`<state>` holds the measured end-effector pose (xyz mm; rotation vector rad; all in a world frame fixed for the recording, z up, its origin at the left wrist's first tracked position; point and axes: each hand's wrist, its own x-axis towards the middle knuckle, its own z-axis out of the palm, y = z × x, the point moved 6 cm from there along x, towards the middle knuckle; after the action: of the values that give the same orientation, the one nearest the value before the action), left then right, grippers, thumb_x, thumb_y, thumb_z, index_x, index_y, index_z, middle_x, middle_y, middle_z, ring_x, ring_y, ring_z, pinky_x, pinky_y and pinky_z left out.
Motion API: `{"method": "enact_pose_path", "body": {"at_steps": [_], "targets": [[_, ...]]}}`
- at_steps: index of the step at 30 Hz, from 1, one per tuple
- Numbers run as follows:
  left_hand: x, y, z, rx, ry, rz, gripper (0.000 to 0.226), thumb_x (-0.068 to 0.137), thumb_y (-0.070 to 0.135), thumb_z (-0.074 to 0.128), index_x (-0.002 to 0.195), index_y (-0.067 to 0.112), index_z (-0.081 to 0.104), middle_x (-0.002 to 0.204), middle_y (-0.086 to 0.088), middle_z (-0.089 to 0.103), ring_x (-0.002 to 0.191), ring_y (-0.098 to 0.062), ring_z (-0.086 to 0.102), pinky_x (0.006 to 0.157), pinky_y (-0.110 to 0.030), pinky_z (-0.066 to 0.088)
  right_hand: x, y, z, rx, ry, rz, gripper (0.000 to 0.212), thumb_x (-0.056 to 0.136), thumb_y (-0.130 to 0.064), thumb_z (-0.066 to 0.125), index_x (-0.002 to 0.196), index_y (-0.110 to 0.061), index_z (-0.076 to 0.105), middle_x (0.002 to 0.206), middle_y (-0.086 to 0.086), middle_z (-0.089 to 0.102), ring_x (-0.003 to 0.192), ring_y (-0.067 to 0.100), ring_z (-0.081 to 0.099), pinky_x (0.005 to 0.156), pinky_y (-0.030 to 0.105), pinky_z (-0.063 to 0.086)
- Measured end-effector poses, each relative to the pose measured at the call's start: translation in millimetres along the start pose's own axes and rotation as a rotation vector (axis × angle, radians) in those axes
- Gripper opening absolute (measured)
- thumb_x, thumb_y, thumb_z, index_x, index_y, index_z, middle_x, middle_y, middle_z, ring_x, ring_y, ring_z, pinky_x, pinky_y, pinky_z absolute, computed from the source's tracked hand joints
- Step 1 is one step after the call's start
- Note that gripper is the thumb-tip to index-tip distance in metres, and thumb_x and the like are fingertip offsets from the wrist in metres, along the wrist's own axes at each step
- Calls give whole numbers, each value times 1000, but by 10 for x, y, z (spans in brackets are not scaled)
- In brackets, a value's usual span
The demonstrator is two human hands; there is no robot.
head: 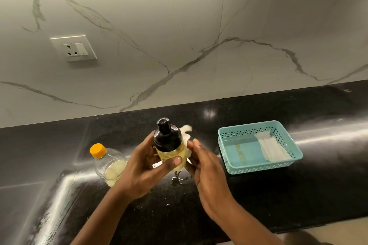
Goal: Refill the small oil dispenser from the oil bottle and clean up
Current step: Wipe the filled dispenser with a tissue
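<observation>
The small oil dispenser [168, 145] has a black pump top and a clear body with yellow oil inside. My left hand [147, 162] grips it upright above the black counter, thumb across its front. My right hand [207, 167] presses a white tissue [186, 135] against the dispenser's right side; part of the tissue sticks up behind it. The oil bottle [107, 162], clear with an orange cap and a little pale oil at its bottom, stands on the counter just left of my left hand.
A teal perforated basket [286, 162] sits to the right with a folded white tissue [271, 148] inside. Shiny drops of spilled oil [177, 178] lie on the counter below the dispenser. A wall socket [74, 47] is on the marble backsplash.
</observation>
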<state>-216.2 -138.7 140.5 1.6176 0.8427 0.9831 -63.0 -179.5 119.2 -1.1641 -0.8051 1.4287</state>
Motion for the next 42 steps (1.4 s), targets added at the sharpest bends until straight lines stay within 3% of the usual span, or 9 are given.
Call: {"method": "enact_pose_path", "body": {"at_steps": [7, 12, 16, 23, 29, 33, 36, 39, 42], "targets": [[-40, 12, 160, 10, -117, -6, 58, 95, -3, 75, 145, 21, 59, 137, -14, 70, 128, -36, 69, 106, -51, 59, 62, 54, -2, 219, -138, 254, 39, 108, -39, 54, 124, -12, 76, 127, 19, 74, 114, 28, 70, 100, 41, 58], [-34, 8, 117, -23, -166, -30, 62, 95, -5, 74, 149, 19, 56, 138, -18, 69, 130, -39, 67, 109, -61, 55, -53, 208, 128, 391, -335, 496, 70, 102, -61, 55, 140, -3, 65, 138, 27, 66, 120, 32, 69, 106, 42, 57], [-32, -19, 49, -102, -189, -64, 61, 96, -1, 72, 152, 17, 56, 146, -21, 65, 136, -43, 64, 112, -64, 51, -76, 279, 117, 454, -266, 484, 65, 99, -54, 61, 140, -4, 65, 132, 25, 71, 118, 33, 74, 94, 39, 64], [-31, -1, 90, -128, -212, -67, 57, 99, 3, 72, 149, 25, 59, 145, -16, 67, 135, -36, 65, 109, -46, 57, -67, 208, 172, 691, -235, 416, 50, 103, -31, 65, 144, -2, 60, 139, 27, 66, 129, 40, 65, 100, 45, 60], [-22, 161, 66, -109, -254, -47, 66, 97, 3, 72, 140, 52, 63, 142, 11, 70, 131, -13, 68, 102, -29, 58, -154, 252, 264, 819, -386, 485, 61, 101, -46, 70, 143, -2, 63, 139, 27, 63, 99, 27, 74, 82, 31, 64], [-2, 118, 43, -141, -137, -4, 52, 96, 12, 74, 144, 31, 65, 145, -6, 69, 135, -29, 66, 105, -40, 59, -103, 190, 251, 888, -263, 383, 52, 103, -38, 64, 137, 1, 67, 140, 29, 64, 106, 33, 77, 85, 35, 66], [-24, 59, 120, -52, 153, 17, 42, 91, 9, 83, 131, 12, 70, 122, -12, 78, 112, -27, 77, 90, -36, 63, -80, 126, 227, 827, -178, 298, 48, 105, -33, 59, 137, 2, 64, 136, 29, 67, 123, 35, 71, 98, 41, 61], [-81, 24, 205, -35, 315, 37, 41, 83, 7, 86, 122, 10, 72, 108, -12, 80, 96, -29, 79, 80, -39, 65, -78, 155, 211, 655, -122, 253, 44, 108, -34, 54, 137, -2, 65, 133, 26, 70, 127, 35, 69, 104, 45, 57], [-75, 17, 132, -67, 291, 58, 43, 84, 5, 88, 123, 5, 70, 109, -16, 80, 101, -33, 79, 86, -41, 66, -52, 148, 126, 375, -66, 180, 35, 109, -31, 53, 132, -11, 70, 126, 15, 76, 124, 30, 71, 108, 47, 56]]}}
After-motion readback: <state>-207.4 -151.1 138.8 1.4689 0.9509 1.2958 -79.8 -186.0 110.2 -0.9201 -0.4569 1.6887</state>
